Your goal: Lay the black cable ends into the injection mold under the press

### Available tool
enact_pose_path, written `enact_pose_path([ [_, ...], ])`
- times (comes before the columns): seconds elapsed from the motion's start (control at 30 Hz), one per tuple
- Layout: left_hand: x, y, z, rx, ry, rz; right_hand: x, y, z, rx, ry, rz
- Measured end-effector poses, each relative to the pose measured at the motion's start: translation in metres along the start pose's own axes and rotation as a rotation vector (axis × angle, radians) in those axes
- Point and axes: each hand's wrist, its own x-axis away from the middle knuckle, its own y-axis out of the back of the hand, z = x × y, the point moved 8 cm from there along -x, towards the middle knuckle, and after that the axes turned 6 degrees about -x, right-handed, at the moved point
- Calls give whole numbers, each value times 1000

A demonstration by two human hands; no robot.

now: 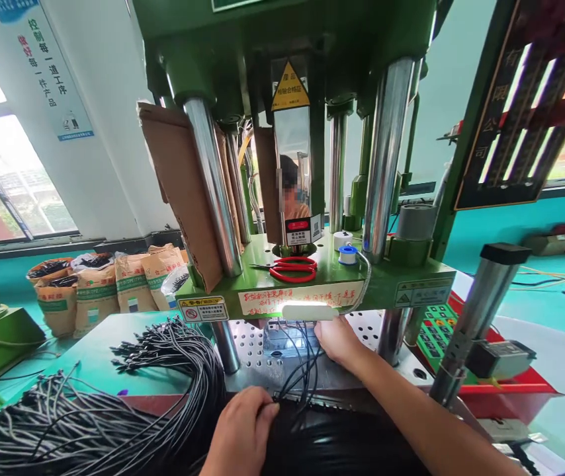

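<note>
While the right hand (338,340) seats cable ends (298,344) in the mold (282,338) under the press, fingers closed on one, the left hand (243,423) pinches the strands at the desk (94,357) edge; judging by the big cable bundle (114,403) waiting, loading is barely started.

My left hand (240,430) sits low and near, fingers curled inward in a pinch. My right hand (338,340) reaches forward on an outstretched bare forearm, palm down, fingertips hidden.
</note>
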Motion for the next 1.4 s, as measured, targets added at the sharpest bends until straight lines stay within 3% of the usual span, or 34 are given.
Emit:
enact_pose_path([
  [0.07,-2,5,-8,-13,-16,-39,-1,4,-4,-13,4,14],
  [0.2,-2,-1,-17,-66,-77,101,3,7,-7,-15,23,50],
  [0.27,-10,0,-21,-32,-144,94,5,8,-3,-10,36,53],
  [0.4,-53,13,-27,-62,-291,-117,8,8,8,4,52,30],
  [0.5,-91,5,-28,-137,-358,-104,9,12,15,16,49,-2],
  [0.6,-113,-8,-27,-161,-389,-62,10,19,19,24,45,-29],
  [0.83,-116,-32,-20,-224,-390,-23,13,19,32,13,31,-98],
  [1.1,-119,-26,-25,-229,-549,30,7,11,31,-4,50,-76],
  [1.4,-123,-34,-14,-259,-498,20,5,0,24,-2,65,-78],
])
